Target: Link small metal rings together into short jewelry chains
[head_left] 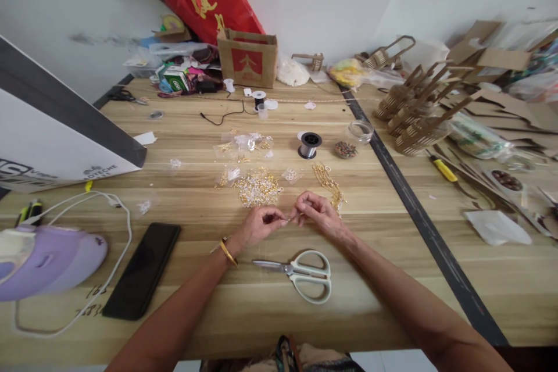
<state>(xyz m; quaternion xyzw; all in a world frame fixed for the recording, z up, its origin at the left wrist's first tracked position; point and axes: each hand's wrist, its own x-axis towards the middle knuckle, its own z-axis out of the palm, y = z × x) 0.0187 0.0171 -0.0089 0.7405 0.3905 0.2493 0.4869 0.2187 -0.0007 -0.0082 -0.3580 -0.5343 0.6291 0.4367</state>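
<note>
My left hand (pixel 260 224) and my right hand (pixel 314 209) meet fingertip to fingertip over the middle of the wooden table. Both pinch something tiny between them, too small to name. Just beyond my left hand spreads a pile of gold and clear beads (pixel 258 187). Gold chains (pixel 329 181) lie past my right hand. Below both hands rests a pair of scissors (pixel 300 272) with pale handles, its blades pointing left. A small bag of clear rings (pixel 291 175) sits between the bead pile and the chains.
A black phone (pixel 143 270) and a purple device (pixel 56 258) with a white cable are at left. Farther back stand a wire spool (pixel 310 145), a bowl of beads (pixel 346 149) and a paper bag (pixel 247 59). Woven baskets (pixel 421 128) and a yellow cutter (pixel 443 168) are at right.
</note>
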